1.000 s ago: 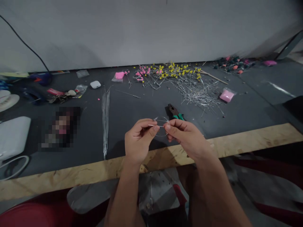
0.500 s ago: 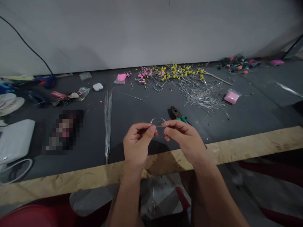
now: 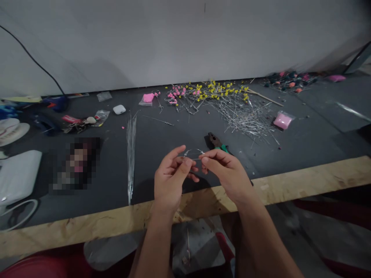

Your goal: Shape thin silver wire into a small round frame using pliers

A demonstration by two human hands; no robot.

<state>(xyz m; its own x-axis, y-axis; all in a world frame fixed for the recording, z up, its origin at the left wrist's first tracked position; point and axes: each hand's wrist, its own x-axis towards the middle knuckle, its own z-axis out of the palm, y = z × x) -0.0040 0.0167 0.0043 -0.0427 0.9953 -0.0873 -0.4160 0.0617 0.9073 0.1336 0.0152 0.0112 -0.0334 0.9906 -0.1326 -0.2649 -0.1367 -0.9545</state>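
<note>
Across the full width, 9 to 3 o'clock: dark bench. At 2 o'clock, loose wire pile. At 9 o'clock, straight wire bundle, lying front to back. Clock centre: left hand, index raised, thumb on work; right hand pinching. Pliers, green-handled, just beyond right hand, 1 to 2 o'clock. Thin bent wire held between both hands.

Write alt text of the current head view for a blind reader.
A left hand and right hand hold thin bent wire between them over a dark table. Green-handled pliers lie just beyond; a straight wire bundle lies to the left, yellow and pink pieces near the wall.
</note>
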